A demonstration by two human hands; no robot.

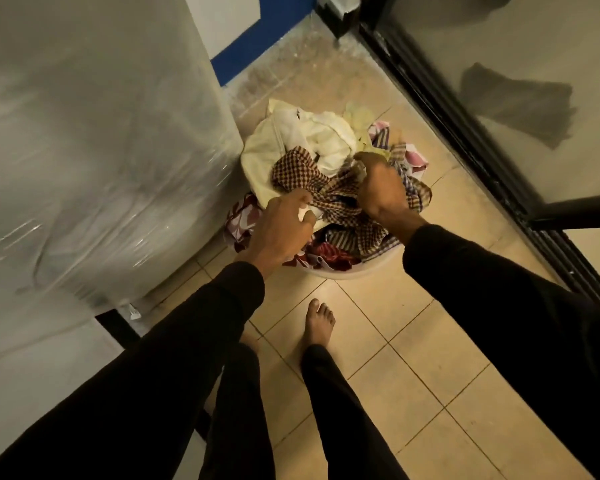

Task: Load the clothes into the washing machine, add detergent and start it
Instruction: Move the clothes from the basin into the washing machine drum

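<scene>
Head view: both hands were down in the basket [329, 271] on the floor — left hand [279, 226] and right hand [381, 187] each gripped the checked cloth [291, 171], bunched between them; the washer [101, 150] stood left.

A home laundry corner.
A plastic-wrapped white appliance [94, 161] stands at the left edge of the beige tiled floor [413, 341], a basket [340, 271] heaped with clothes [305, 133] beside it, a dark-framed glass door [499, 98] on the right, a bare foot [317, 323] on the tiles.
</scene>
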